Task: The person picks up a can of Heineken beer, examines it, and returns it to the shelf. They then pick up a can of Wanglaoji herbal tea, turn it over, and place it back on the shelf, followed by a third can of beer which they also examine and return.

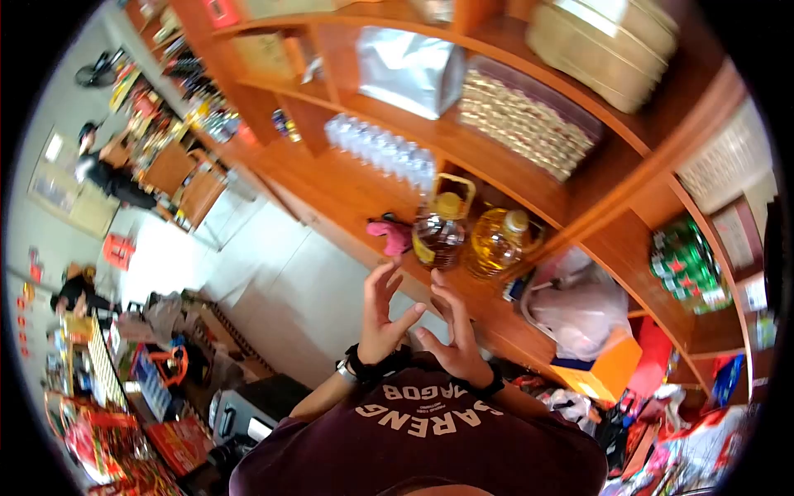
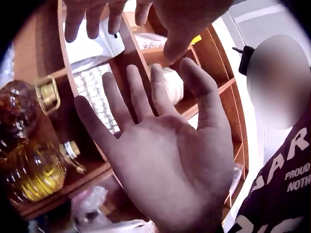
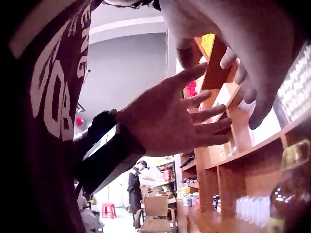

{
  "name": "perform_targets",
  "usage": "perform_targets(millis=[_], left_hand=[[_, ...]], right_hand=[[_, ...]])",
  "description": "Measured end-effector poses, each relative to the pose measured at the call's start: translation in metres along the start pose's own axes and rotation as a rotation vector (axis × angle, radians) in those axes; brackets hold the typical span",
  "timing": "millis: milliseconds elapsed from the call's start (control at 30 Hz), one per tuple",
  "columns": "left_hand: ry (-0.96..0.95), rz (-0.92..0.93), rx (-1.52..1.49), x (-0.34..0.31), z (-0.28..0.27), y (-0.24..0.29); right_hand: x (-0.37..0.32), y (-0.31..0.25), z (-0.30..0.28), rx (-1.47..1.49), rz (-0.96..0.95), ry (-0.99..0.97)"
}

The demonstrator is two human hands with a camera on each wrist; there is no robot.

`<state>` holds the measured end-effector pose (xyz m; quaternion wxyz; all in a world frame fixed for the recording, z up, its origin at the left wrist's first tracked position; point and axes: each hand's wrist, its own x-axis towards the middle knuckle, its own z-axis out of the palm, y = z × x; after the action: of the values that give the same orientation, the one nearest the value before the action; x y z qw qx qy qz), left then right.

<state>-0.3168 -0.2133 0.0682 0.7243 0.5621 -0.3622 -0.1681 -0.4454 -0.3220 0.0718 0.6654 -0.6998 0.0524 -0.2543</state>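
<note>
Both hands are raised in front of the chest, palms toward each other and fingers spread, with nothing held. In the head view the left hand (image 1: 382, 327) is on the left and the right hand (image 1: 457, 341) just beside it, thumbs close together. The left wrist view shows the right palm large in the middle. Nearest beyond the fingers, on the wooden shelf, stand a dark oil bottle (image 1: 440, 236) and a yellow oil bottle (image 1: 497, 242). Left of them lies a pink object (image 1: 390, 234).
Clear plastic bottles (image 1: 382, 151) line the wooden shelf unit (image 1: 331, 198), below a silver package (image 1: 411, 70). To the right are a plastic bag (image 1: 579, 302), an orange box (image 1: 608, 368) and green cans (image 1: 689, 264). Chairs and other people are across the tiled floor (image 1: 285, 273).
</note>
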Motion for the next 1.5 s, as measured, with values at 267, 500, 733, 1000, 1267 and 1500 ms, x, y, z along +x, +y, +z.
perform_targets(millis=[267, 500, 733, 1000, 1267, 1500], left_hand=[[0.433, -0.051, -0.071, -0.029, -0.088, 0.014], [0.620, -0.030, 0.086, -0.040, -0.123, 0.021], [0.772, -0.071, 0.114, -0.052, -0.147, 0.024], [0.965, -0.208, 0.084, -0.039, -0.193, 0.008], [0.969, -0.130, 0.138, 0.038, -0.248, 0.013], [1.008, -0.153, 0.163, 0.072, -0.293, 0.012]], right_hand=[[0.042, 0.021, 0.090, 0.206, 0.028, -0.206], [0.058, 0.019, 0.119, 0.188, 0.194, -0.457], [0.085, 0.042, 0.153, 0.166, 0.187, -0.640], [0.146, 0.058, 0.212, 0.272, 0.139, -0.892], [0.238, 0.084, 0.256, 0.349, 0.153, -0.969], [0.291, 0.100, 0.289, 0.344, 0.153, -1.056]])
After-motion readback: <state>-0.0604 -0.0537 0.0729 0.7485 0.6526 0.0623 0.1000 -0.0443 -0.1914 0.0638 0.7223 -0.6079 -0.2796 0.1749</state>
